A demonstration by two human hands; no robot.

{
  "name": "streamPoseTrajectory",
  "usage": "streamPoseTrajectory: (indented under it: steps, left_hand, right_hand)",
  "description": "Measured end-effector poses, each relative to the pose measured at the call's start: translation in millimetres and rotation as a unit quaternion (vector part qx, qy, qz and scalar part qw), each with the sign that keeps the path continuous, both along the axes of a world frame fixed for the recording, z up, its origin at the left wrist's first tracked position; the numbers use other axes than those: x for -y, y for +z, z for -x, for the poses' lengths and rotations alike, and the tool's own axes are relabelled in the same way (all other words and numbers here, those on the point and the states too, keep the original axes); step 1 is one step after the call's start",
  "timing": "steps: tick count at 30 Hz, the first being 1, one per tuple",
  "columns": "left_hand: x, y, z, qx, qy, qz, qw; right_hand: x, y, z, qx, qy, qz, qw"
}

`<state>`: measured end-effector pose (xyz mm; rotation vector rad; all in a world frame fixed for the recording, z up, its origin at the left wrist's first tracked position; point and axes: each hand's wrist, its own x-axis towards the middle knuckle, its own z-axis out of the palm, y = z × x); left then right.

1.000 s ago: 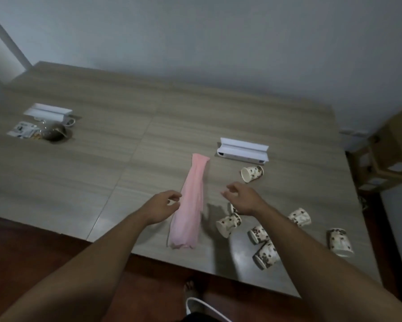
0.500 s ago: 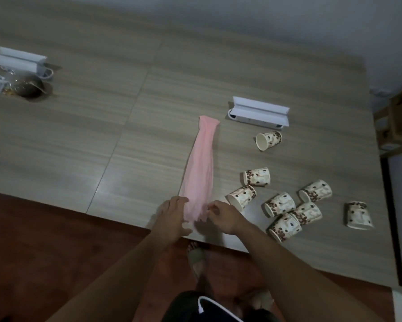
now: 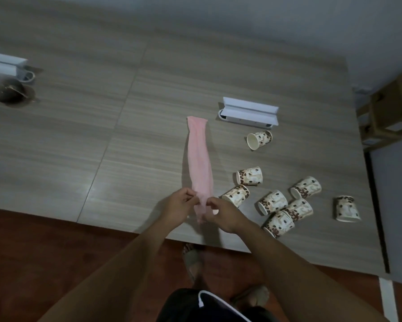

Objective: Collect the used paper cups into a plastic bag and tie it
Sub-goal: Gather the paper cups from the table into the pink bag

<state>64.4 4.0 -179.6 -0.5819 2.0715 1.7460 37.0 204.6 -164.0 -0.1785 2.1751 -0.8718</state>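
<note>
A long, flat pink plastic bag (image 3: 199, 156) lies on the wooden table (image 3: 102, 140), stretching away from me. My left hand (image 3: 180, 205) pinches its near end from the left, and my right hand (image 3: 221, 213) pinches the same end from the right. Several paper cups with a brown bean print lie on their sides to the right of the bag: one cup (image 3: 236, 195) close to my right hand, a cluster (image 3: 286, 208) further right, a lone cup (image 3: 259, 139) farther back and another cup (image 3: 346, 208) at the far right.
A white open box (image 3: 250, 111) lies behind the cups. A second white box (image 3: 3, 65) and a dark bowl-like object (image 3: 8, 91) sit at the table's far left. Wooden furniture (image 3: 390, 108) stands to the right. The table's near edge is just below my hands.
The view tilted down and closer. My hands came together from either side of the bag to its near end, and both now pinch it.
</note>
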Motion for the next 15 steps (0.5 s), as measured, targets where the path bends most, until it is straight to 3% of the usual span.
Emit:
streamPoseTrajectory:
  steps: [6, 15]
  left_hand:
    - [-4.8, 22.7, 19.4, -0.012, -0.065, -0.016, 0.998]
    - [8.7, 60.6, 39.4, -0.101, -0.161, 0.181, 0.965]
  right_hand:
    - [-20.4, 26.4, 18.9, -0.038, -0.089, 0.028, 0.995]
    - [-46.1, 60.0, 32.5, -0.041, -0.213, 0.09, 0.972]
